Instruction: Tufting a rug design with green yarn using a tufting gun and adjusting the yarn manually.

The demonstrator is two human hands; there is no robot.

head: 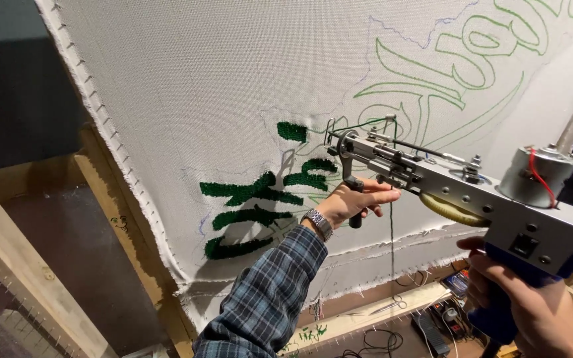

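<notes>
I hold a grey and blue tufting gun (472,192) up to a white cloth (233,86) stretched on a wooden frame. My left hand (356,201) grips the gun's black front handle (354,199). My right hand (532,311) grips the blue rear handle at the lower right. The gun's needle tip (331,140) sits close to the cloth, beside patches of dark green tufting (253,199). Green yarn (366,122) runs into the tip. Thin green outlines (445,73) are drawn on the cloth above the gun.
A wooden frame beam (121,219) with a row of nails edges the cloth on the left. Below, a wooden ledge (366,317) carries scissors (392,306). Black cables (373,343) and a power strip (432,331) lie on the floor.
</notes>
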